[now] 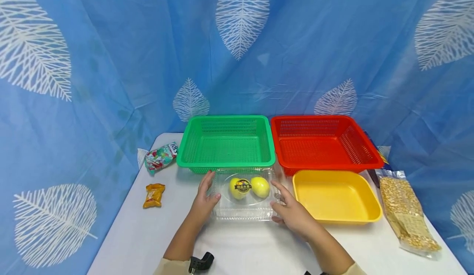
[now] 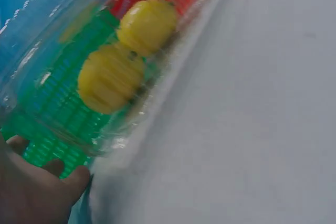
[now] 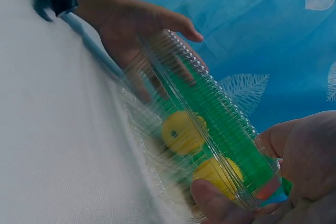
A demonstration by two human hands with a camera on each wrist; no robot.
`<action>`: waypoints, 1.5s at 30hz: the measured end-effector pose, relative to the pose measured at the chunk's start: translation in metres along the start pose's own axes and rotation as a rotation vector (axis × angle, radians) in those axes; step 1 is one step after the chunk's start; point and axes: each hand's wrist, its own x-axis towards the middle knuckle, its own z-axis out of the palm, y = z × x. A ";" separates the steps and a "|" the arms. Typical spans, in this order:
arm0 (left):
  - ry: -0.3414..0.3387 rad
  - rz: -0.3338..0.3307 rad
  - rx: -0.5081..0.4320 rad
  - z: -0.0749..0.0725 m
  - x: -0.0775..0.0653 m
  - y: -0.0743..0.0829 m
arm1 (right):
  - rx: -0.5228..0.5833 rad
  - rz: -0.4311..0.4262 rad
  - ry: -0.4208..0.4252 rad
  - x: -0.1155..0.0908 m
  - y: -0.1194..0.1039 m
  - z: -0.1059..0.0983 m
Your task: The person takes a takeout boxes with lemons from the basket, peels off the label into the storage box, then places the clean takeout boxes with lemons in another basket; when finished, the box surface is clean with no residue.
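A clear plastic clamshell box [image 1: 244, 213] with two yellow fruits [image 1: 260, 187] inside lies in front of the green basket [image 1: 226, 164]. A dark printed label [image 1: 242, 185] is on its lid. My left hand [image 1: 204, 203] is at the box's left end, fingers spread and fairly straight. In the left wrist view that hand [image 2: 39, 184] shows just beside the box's corner. My right hand [image 1: 290, 211] holds the right end. In the right wrist view its thumb and a finger lie on two sides of the box [image 3: 210, 119]; its other fingers are partly hidden.
A red basket [image 1: 326, 166] stands right of the green one, with a yellow tray [image 1: 337, 201] in front. A bag of yellow kernels [image 1: 403, 205] lies along the right edge. At left are a green snack packet [image 1: 161, 157] and a small orange packet [image 1: 153, 195].
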 end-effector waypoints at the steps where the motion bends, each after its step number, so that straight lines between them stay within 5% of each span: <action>1: -0.012 -0.009 0.002 0.000 0.002 0.001 | -0.002 -0.004 0.000 0.001 0.000 0.000; 6: -0.072 -0.065 -0.036 0.003 0.006 0.000 | -0.004 -0.018 -0.005 0.002 0.000 -0.003; 12: -0.073 -0.023 -0.061 0.006 0.005 -0.012 | -0.075 -0.031 0.000 0.000 -0.003 -0.001; 20: -0.037 -0.013 -0.021 0.007 0.003 -0.010 | -0.722 -0.172 0.106 -0.007 -0.028 -0.005; 24: -0.036 -0.034 -0.015 0.008 0.003 -0.009 | -0.910 -0.300 0.228 -0.009 -0.048 -0.007; 30: -0.035 -0.049 -0.010 0.006 0.003 -0.007 | -0.786 -0.451 0.280 0.009 -0.064 -0.004; 36: -0.034 -0.047 -0.008 0.005 0.002 -0.006 | -0.642 -0.461 0.245 0.032 -0.059 0.013; 45: -0.034 -0.046 -0.017 0.006 0.003 -0.009 | -0.741 -0.492 0.267 0.048 -0.044 0.040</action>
